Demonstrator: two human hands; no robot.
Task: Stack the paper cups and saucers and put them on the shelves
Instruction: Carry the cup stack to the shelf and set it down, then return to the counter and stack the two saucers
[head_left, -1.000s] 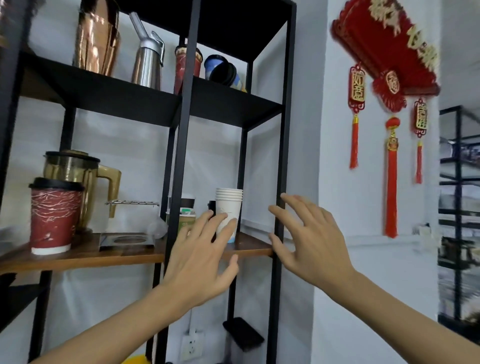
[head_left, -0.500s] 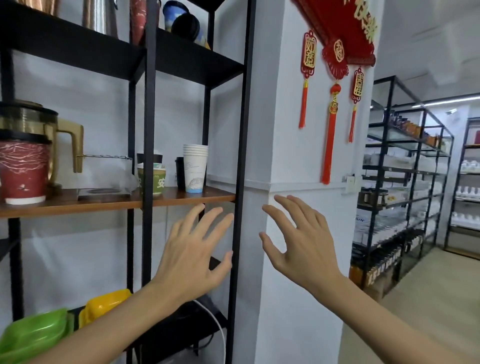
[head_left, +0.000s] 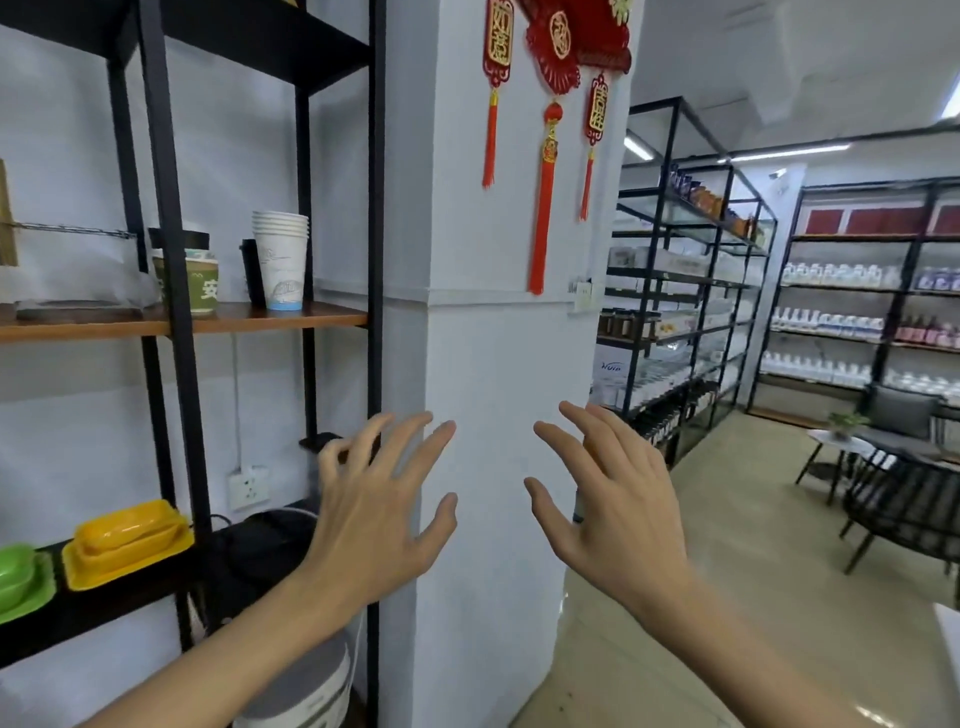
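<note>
A stack of white paper cups (head_left: 281, 260) stands upright on the wooden shelf (head_left: 234, 319) of a black metal rack, near its right end. My left hand (head_left: 379, 504) is raised well below and to the right of that shelf, fingers spread, holding nothing. My right hand (head_left: 608, 499) hovers beside it in front of the white pillar (head_left: 498, 364), also spread and empty. No saucers are visible.
A green-sleeved cup (head_left: 192, 275) and a dark cup (head_left: 253, 273) sit beside the stack. Yellow (head_left: 127, 540) and green (head_left: 21, 577) dishes lie on the lower shelf. Red hanging ornaments (head_left: 550, 104) decorate the pillar. Store racks (head_left: 685, 291), a chair (head_left: 904, 499) and a small table (head_left: 839, 447) stand to the right.
The view has swung right and away from the rack. Both hands have drawn back from the cup stack and dropped lower, staying spread and empty; the stack stays on the shelf.
</note>
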